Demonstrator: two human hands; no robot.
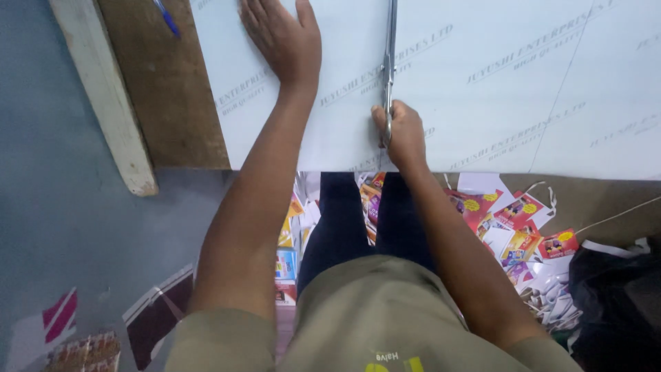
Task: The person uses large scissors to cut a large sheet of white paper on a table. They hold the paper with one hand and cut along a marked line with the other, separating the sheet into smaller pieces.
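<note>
Setting: blue-grey floor (62,227) below a brown wooden tabletop (162,96), with a pale painted wooden batten (103,89) slanting down its left edge.
Sheet: from my remote seat I see a large white sheet (496,89) covering most of the table, smooth, faintly printed with repeated grey lettering (not copied here) and thin ruled lines.
Left hand: my left hand (282,38) lies flat on the sheet, fingers spread apart, pressing it down and gripping nothing.
Right hand: my right hand (403,131) is closed around the handles of long metal scissors (390,62), near the sheet's front edge.
Scissors: blades run straight away from me across the sheet; whether they are parted I cannot tell.
Scraps: red, yellow and white printed card offcuts (516,220) litter the floor beside my dark trousers.
Other: blue pen (165,17) on the bare wood; black bag (616,303) at lower right.
</note>
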